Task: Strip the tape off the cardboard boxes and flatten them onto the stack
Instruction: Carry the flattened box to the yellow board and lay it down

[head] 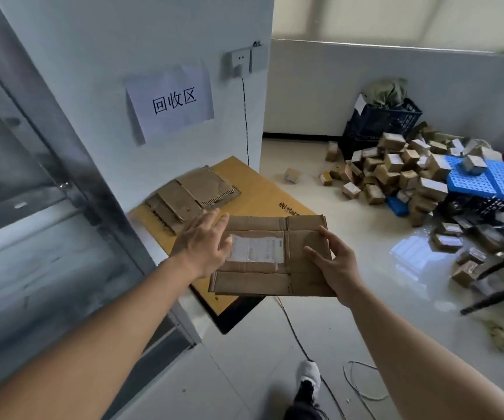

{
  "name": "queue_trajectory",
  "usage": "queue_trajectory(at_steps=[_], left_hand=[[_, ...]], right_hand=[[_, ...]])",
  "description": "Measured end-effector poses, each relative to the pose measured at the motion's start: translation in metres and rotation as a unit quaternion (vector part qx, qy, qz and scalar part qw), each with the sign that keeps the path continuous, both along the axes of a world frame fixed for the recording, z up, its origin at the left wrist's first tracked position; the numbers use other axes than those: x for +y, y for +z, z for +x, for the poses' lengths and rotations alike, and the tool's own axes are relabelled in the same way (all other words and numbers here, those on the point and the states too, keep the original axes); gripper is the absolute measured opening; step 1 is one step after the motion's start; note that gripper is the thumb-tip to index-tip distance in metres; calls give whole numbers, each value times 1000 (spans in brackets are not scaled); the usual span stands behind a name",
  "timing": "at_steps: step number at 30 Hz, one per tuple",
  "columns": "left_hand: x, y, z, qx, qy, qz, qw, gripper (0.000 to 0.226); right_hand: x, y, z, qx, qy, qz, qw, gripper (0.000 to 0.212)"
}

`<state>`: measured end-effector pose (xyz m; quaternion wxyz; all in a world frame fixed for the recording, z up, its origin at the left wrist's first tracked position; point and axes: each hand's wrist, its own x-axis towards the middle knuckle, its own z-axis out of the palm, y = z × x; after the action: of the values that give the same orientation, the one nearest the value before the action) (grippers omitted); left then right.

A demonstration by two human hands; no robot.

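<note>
While I look down from the head camera, both hands are out in front of me on one flattened box.

Left hand point(203, 245): fingers straight and spread, lying flat against the left end of the box, fingertips at the edge of its label; nothing is gripped.

Right hand point(334, 262): pinching the right end of the box, thumb on top, fingers over the far edge.

Box point(275, 256): flattened, held in the air roughly level, flaps spread out; it hangs over the near corner of the sheet, apart from the stack.

Label point(258, 248): white, stuck on the top face, partly under my left fingertips.

Stack point(191, 197): a few flattened boxes lying on the sheet, beyond and left of the held box, by the wall.

Sheet point(262, 195): large yellow cardboard flat on the floor at the wall corner.

Pile point(396, 174): many small unflattened boxes heaped on the floor, well to the right.

Sign point(172, 101): paper on the wall above the stack.
</note>
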<state>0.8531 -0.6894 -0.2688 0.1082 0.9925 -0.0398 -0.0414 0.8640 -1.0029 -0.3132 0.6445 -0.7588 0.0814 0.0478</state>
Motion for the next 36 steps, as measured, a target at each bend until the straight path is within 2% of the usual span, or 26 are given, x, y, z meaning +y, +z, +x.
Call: queue_trajectory(at_steps=[10, 18, 25, 31, 36], left_hand=[[-1, -33, 127, 51, 174, -8, 983, 65], [23, -56, 172, 81, 279, -1, 957, 65], [85, -98, 233, 92, 309, -8, 947, 66], [137, -148, 295, 118, 328, -59, 935, 67], [158, -184, 315, 145, 303, -36, 941, 68]], right_hand=[[16, -30, 224, 38, 162, -20, 986, 66], [82, -46, 326, 95, 255, -19, 962, 67], [188, -76, 396, 80, 301, -49, 949, 70], [259, -115, 450, 86, 313, -70, 943, 73], [295, -147, 478, 81, 334, -102, 934, 73]])
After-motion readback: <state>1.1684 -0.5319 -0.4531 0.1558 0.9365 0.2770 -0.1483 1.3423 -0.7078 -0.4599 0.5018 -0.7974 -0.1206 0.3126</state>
